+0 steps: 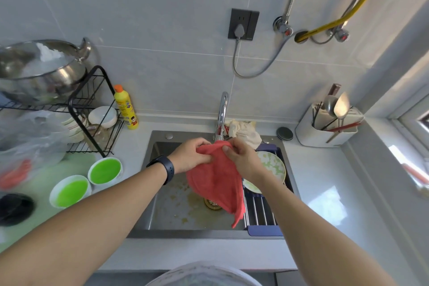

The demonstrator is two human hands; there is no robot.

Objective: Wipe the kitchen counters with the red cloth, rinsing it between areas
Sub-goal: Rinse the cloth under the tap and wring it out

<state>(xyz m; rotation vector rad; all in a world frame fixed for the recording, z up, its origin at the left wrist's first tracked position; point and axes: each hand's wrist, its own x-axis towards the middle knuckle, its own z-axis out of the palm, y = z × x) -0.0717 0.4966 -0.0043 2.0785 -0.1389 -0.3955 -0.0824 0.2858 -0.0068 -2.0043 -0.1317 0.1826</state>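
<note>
The red cloth hangs over the steel sink, just below the chrome faucet. My left hand grips the cloth's upper left edge. My right hand pinches its upper right edge, so the cloth is bunched between both hands. Its lower corner dangles near the brass drain. I cannot tell whether water is running. The sink floor shows yellowish stains.
A blue-framed drain rack holding a floral plate fills the sink's right side. Two green bowls and a black dish rack stand on the left counter, by a yellow detergent bottle. A white utensil holder stands at right.
</note>
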